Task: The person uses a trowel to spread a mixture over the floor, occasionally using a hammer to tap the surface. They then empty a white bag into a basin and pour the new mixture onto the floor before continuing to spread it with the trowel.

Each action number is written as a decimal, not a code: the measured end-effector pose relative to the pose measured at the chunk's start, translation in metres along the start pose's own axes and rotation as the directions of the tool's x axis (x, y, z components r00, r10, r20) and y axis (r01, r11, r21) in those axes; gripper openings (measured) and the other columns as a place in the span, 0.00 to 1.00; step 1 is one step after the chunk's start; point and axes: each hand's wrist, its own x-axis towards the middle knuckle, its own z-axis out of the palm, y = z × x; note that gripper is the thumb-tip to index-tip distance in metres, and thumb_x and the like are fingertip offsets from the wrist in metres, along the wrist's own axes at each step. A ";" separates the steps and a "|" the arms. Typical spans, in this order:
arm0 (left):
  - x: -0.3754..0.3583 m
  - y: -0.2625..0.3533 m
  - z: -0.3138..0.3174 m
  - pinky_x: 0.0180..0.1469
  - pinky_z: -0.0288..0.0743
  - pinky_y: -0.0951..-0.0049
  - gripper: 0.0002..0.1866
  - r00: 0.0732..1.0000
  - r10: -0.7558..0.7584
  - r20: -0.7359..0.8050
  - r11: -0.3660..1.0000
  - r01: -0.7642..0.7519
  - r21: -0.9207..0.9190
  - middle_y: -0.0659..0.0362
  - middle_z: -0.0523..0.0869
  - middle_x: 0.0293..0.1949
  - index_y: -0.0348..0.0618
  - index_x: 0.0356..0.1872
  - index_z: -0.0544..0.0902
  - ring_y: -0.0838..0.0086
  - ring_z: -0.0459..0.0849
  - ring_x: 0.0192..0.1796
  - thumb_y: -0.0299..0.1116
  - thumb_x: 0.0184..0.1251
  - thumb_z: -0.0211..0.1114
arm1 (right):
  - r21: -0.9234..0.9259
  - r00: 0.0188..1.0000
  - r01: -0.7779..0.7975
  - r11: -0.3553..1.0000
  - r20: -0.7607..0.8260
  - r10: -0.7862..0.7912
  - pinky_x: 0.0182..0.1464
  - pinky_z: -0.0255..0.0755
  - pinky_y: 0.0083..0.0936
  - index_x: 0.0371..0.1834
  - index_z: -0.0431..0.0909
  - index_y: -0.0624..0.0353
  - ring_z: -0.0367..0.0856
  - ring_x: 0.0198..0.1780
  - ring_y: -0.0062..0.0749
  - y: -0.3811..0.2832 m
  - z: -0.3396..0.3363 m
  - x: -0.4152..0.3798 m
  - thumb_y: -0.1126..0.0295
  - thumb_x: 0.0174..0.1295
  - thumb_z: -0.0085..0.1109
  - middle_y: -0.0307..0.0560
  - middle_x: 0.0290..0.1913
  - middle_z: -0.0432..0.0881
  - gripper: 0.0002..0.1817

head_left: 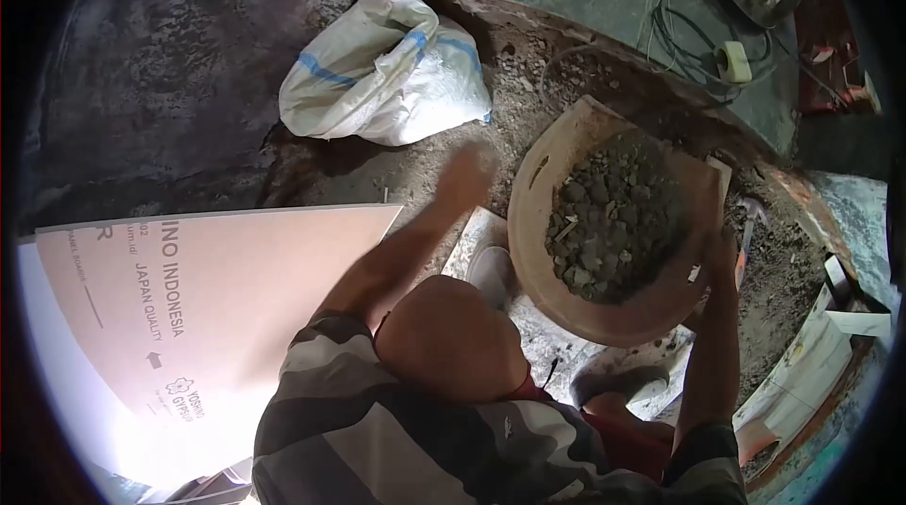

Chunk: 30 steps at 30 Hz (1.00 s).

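Note:
A round tan basin point(528, 212) heaped with grey rubble and broken stones is held low in front of me, above my knees. My right hand point(723, 252) grips its right rim, the arm running up from the lower right. My left hand point(466, 175) is stretched forward just left of the basin's rim. It is blurred by motion, nothing shows in it, and whether its fingers are closed is unclear. Whether it touches the basin is also unclear.
A white woven sack point(387, 71) with blue stripes lies on the dirt ahead. A large printed gypsum board point(217, 316) lies to my left. Cables and a tape roll point(734, 61) sit at the upper right, and broken tile pieces point(812, 363) line the right edge. My white shoe point(491, 271) stands on a slab.

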 end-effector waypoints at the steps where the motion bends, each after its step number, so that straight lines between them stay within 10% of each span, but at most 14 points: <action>1: 0.041 0.051 -0.073 0.51 0.72 0.55 0.19 0.970 -0.242 -0.025 0.959 0.243 0.149 0.42 0.81 0.42 0.39 0.47 0.79 0.50 0.80 0.46 0.43 0.61 0.64 | -0.011 0.999 0.020 1.000 0.027 -0.020 0.26 0.71 0.34 0.47 0.73 0.70 0.79 0.28 0.36 0.009 -0.001 0.007 0.69 0.55 0.49 0.52 0.28 0.78 0.19; 2: 0.064 0.022 -0.094 0.51 0.71 0.54 0.23 0.994 -0.064 -0.093 0.943 0.090 0.321 0.43 0.79 0.45 0.39 0.50 0.77 0.53 0.78 0.49 0.44 0.59 0.66 | -0.021 0.998 0.041 0.999 0.053 -0.040 0.25 0.71 0.34 0.48 0.72 0.71 0.79 0.27 0.35 0.018 -0.001 0.013 0.69 0.56 0.49 0.52 0.27 0.78 0.19; 4: 0.096 0.016 -0.130 0.59 0.65 0.49 0.28 0.948 -0.071 -0.310 0.653 0.279 0.704 0.47 0.76 0.50 0.43 0.53 0.76 0.53 0.72 0.57 0.48 0.56 0.69 | -0.109 0.989 0.094 0.990 0.121 -0.081 0.26 0.71 0.34 0.48 0.72 0.71 0.80 0.28 0.37 0.073 0.000 0.048 0.69 0.56 0.49 0.53 0.28 0.78 0.19; 7: 0.109 -0.055 -0.140 0.54 0.73 0.51 0.26 0.944 -0.328 -0.030 0.669 0.255 0.698 0.47 0.79 0.49 0.45 0.53 0.77 0.49 0.80 0.51 0.48 0.58 0.68 | -0.137 0.979 -0.159 0.978 0.110 0.174 0.33 0.74 0.37 0.49 0.72 0.70 0.81 0.35 0.44 0.009 -0.003 0.017 0.67 0.57 0.51 0.57 0.33 0.78 0.20; 8: 0.109 -0.074 -0.136 0.52 0.75 0.52 0.25 0.904 -0.416 0.097 0.687 0.243 0.685 0.46 0.80 0.49 0.45 0.52 0.78 0.48 0.81 0.49 0.48 0.58 0.68 | -0.261 0.995 -0.002 0.965 -0.100 -0.025 0.40 0.73 0.37 0.50 0.72 0.70 0.80 0.39 0.48 0.014 0.002 0.018 0.65 0.57 0.55 0.59 0.38 0.78 0.22; 10: 0.101 -0.057 -0.129 0.47 0.76 0.54 0.19 0.909 -0.352 0.222 0.899 0.263 0.349 0.42 0.84 0.42 0.38 0.46 0.79 0.46 0.82 0.46 0.43 0.62 0.63 | -0.561 0.783 0.189 0.806 -0.409 -0.468 0.53 0.71 0.39 0.53 0.74 0.70 0.78 0.48 0.56 0.027 0.016 0.022 0.61 0.56 0.63 0.64 0.49 0.78 0.26; 12: 0.086 -0.015 -0.119 0.47 0.73 0.52 0.16 0.942 -0.266 0.204 0.961 0.275 -0.015 0.39 0.83 0.40 0.36 0.45 0.77 0.43 0.80 0.47 0.39 0.65 0.60 | -0.403 0.707 0.471 0.784 -0.359 -0.609 0.59 0.67 0.38 0.52 0.74 0.68 0.73 0.56 0.53 -0.039 0.027 -0.011 0.65 0.60 0.58 0.62 0.52 0.74 0.21; 14: 0.075 0.017 -0.114 0.48 0.72 0.50 0.17 0.940 -0.250 0.232 0.968 0.240 0.068 0.36 0.81 0.41 0.35 0.46 0.76 0.40 0.78 0.47 0.39 0.65 0.59 | -0.097 0.780 0.593 0.800 -0.176 -0.600 0.56 0.69 0.34 0.51 0.76 0.66 0.76 0.52 0.45 -0.094 0.049 -0.045 0.69 0.61 0.57 0.55 0.49 0.77 0.17; 22: 0.043 0.123 -0.153 0.50 0.72 0.52 0.18 0.900 -0.231 0.370 0.937 0.308 -0.164 0.35 0.81 0.42 0.32 0.47 0.75 0.42 0.79 0.48 0.39 0.67 0.56 | 0.619 0.756 0.180 0.764 0.410 -0.510 0.49 0.71 0.21 0.49 0.77 0.65 0.78 0.44 0.25 -0.188 0.142 -0.098 0.68 0.68 0.53 0.43 0.43 0.79 0.12; 27: 0.017 0.120 -0.102 0.53 0.72 0.57 0.19 0.823 0.035 0.566 0.944 0.158 -0.288 0.41 0.79 0.44 0.33 0.47 0.75 0.45 0.77 0.47 0.40 0.63 0.61 | 0.534 0.767 0.146 0.833 0.470 -0.436 0.51 0.72 0.29 0.55 0.74 0.65 0.80 0.47 0.37 -0.203 0.170 -0.112 0.61 0.66 0.57 0.50 0.46 0.80 0.20; 29: 0.015 0.113 -0.097 0.52 0.73 0.59 0.18 0.787 0.074 0.612 0.928 0.170 -0.331 0.46 0.80 0.46 0.38 0.50 0.77 0.50 0.79 0.47 0.38 0.62 0.63 | 0.304 0.683 0.622 0.722 0.240 -0.689 0.54 0.72 0.33 0.57 0.72 0.64 0.80 0.48 0.45 -0.211 0.189 -0.111 0.61 0.64 0.58 0.55 0.46 0.81 0.23; 30: 0.008 0.101 -0.099 0.52 0.73 0.59 0.18 0.923 0.067 0.380 0.927 0.084 -0.366 0.47 0.80 0.46 0.40 0.50 0.78 0.52 0.80 0.47 0.36 0.61 0.63 | 0.199 0.653 0.694 0.692 0.230 -0.722 0.54 0.72 0.34 0.58 0.72 0.64 0.80 0.48 0.47 -0.211 0.198 -0.108 0.61 0.63 0.59 0.57 0.47 0.80 0.24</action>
